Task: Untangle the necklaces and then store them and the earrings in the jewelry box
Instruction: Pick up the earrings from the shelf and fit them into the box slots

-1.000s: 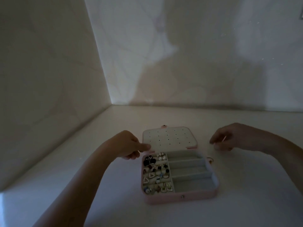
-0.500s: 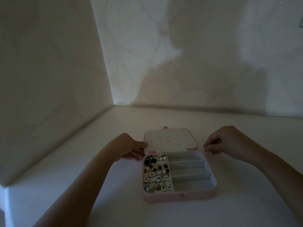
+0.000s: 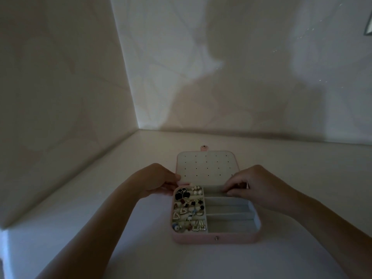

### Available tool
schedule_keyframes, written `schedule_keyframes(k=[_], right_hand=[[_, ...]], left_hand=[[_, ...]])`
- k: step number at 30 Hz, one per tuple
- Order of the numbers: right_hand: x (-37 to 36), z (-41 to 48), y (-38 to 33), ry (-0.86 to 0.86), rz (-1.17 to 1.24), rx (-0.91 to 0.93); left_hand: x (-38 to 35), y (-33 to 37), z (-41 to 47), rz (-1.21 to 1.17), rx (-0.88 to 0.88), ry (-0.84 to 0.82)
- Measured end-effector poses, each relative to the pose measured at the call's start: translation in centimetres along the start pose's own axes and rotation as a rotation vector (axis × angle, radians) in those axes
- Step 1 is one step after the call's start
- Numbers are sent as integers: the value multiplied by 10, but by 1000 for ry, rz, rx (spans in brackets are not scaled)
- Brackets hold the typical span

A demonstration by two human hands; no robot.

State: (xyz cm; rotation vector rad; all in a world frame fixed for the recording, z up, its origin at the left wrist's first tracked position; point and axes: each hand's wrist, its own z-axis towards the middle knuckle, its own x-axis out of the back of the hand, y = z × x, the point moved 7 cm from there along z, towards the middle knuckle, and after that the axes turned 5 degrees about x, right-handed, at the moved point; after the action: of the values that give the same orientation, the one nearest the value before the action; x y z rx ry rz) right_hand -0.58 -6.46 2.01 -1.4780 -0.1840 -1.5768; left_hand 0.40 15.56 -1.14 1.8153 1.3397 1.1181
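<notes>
Desk [image 3: 100, 228] carried the pink jewelry box [image 3: 215, 239], open between both hands, its lid [image 3: 205, 166] tipped back beyond them. Left hand [image 3: 157, 181] gripped the box's far-left corner. Right hand [image 3: 255, 186] had fingers curled over the farthest right compartment; what they held was too dark to tell. Earrings [image 3: 188, 210] filled the left-side slots just below the left hand.

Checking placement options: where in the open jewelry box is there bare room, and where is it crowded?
Bare: the three nearer long compartments, bordered by the earrings section on their left and the jewelry box's right wall. Crowded: the earrings section, and the far compartment, where the right hand's fingers reach in.
</notes>
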Motion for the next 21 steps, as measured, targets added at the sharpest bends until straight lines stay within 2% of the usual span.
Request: schedule_keyframes(k=[4, 6, 13, 16, 18, 21], right_hand=[[4, -1, 1, 31, 82, -16], [12, -2, 1, 86, 150, -35], [52, -36, 35, 482, 381, -294], [41, -48, 39, 479, 568, -325], [31, -53, 34, 430, 658, -324], [14, -56, 19, 333, 729, -312]], left_hand=[[-1, 3, -3, -94, -16, -64], [1, 5, -3, -97, -46, -43], [2, 28, -17, -140, -308, 23], [6, 43, -25, -296, -433, -31], [8, 49, -33, -402, -455, -60], [0, 54, -46, -368, -449, -145]])
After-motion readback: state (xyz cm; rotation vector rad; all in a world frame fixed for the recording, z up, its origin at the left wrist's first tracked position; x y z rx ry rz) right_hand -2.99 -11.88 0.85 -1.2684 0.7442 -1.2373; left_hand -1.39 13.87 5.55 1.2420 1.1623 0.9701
